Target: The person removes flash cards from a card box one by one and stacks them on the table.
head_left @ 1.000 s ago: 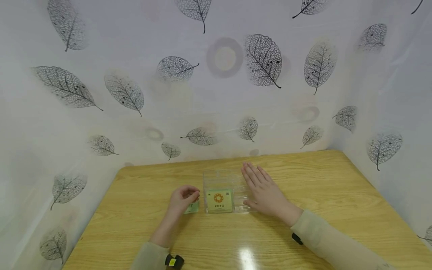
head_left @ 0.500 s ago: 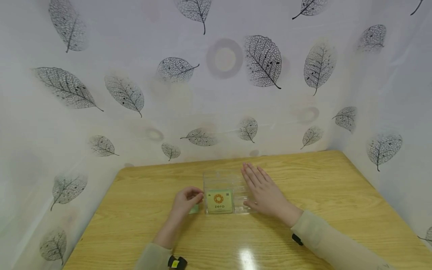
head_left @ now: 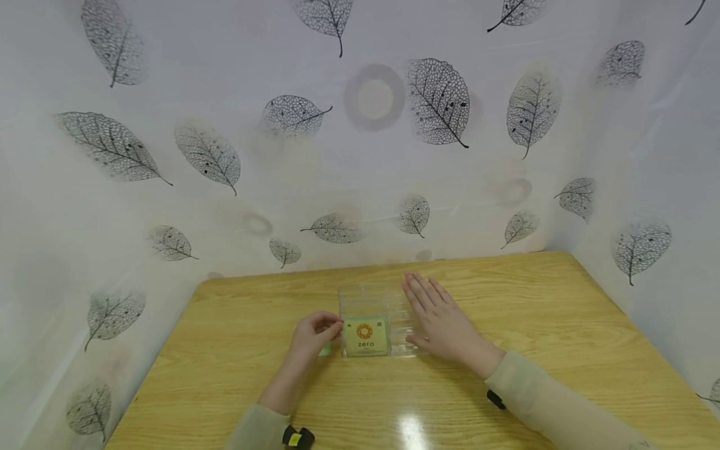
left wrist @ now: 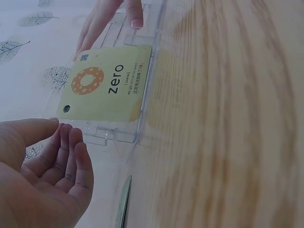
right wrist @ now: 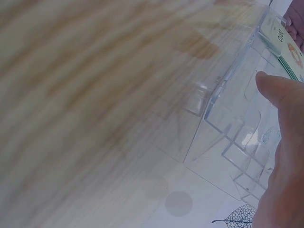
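Observation:
A pale yellow flash card (head_left: 367,337) printed "zero" with an orange ring lies in the left compartment of a clear plastic box (head_left: 362,292). My left hand (head_left: 308,337) is at the box's left side, its thumb and fingertips pinching the card's far left corner, as the left wrist view shows on the card (left wrist: 102,85). A second, greenish card (head_left: 324,348) lies on the table under the left hand and is mostly hidden. My right hand (head_left: 444,315) rests on the right part of the box with straight fingers; its thumb (right wrist: 280,88) lies over the clear compartments.
The box stands on a wood-grain table (head_left: 506,300). A white curtain (head_left: 360,162) with a leaf print hangs behind the table and along both sides. Light reflects off the table's front part.
My left hand has moved right, from above the greenish card to the edge of the zero card. The greenish card is now more covered. My right hand has stayed in place.

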A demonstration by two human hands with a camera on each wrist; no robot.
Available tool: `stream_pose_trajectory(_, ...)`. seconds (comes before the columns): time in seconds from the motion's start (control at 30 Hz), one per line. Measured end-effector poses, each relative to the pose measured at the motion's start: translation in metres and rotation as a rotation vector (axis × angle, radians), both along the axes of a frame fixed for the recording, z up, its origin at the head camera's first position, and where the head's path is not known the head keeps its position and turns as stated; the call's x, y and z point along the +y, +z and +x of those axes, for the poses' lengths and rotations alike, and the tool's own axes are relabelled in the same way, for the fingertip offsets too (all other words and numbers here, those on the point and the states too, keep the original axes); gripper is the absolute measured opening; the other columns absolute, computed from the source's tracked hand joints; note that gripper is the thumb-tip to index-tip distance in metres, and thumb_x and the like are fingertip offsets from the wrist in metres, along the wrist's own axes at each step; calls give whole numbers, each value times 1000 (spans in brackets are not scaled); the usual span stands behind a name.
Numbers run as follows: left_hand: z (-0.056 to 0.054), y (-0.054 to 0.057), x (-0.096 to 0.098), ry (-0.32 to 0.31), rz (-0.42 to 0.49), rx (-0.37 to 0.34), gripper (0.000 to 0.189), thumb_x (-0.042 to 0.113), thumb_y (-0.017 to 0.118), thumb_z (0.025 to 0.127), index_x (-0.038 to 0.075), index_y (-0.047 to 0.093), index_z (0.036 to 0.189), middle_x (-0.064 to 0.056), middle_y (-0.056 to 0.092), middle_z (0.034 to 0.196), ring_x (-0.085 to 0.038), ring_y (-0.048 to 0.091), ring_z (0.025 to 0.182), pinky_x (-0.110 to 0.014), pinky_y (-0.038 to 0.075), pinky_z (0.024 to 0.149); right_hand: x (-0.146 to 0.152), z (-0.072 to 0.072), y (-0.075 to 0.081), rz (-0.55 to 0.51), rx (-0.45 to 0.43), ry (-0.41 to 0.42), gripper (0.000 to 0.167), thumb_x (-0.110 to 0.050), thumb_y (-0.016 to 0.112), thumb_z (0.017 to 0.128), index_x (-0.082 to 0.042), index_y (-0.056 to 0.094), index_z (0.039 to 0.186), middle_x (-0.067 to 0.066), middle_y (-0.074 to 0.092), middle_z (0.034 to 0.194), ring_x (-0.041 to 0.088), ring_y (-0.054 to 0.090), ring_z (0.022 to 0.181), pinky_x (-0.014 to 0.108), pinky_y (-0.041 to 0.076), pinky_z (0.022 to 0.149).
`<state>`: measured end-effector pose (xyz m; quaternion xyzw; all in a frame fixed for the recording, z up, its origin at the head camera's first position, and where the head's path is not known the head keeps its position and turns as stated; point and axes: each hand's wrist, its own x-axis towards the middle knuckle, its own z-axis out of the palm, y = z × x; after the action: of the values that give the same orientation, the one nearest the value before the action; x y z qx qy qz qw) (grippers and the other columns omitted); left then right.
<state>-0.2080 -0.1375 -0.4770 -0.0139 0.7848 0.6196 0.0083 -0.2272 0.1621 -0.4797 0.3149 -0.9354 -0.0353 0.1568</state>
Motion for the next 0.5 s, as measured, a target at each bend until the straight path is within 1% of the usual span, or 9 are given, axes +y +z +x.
stream_pose_trajectory(0.17,-2,-2,0,-17,-27,8,10,-4,71,97,-9,71,105,-16,74,96,-13,69,81,-26,63,77,0,0,0,1,4,1,111,-62,71,93,5,20,166,23,14,176,40,19,164,54,19,134)
stream_pose_trajectory(0.33,-3,-3,-1,-21,-43,-2,9,-4,73,95,-7,72,104,-13,73,93,-11,66,79,-22,62,74,0,0,0,-9,5,7,112,-62,72,93,5,20,166,22,14,177,40,18,164,54,19,134)
stream_pose_trajectory(0.5,-1,-1,1,-22,-66,25,9,-3,75,94,-7,73,102,-13,74,93,-9,64,79,-19,58,71,1,0,-1,-29,9,16,112,-61,73,92,5,21,166,23,15,177,40,20,164,53,15,135)
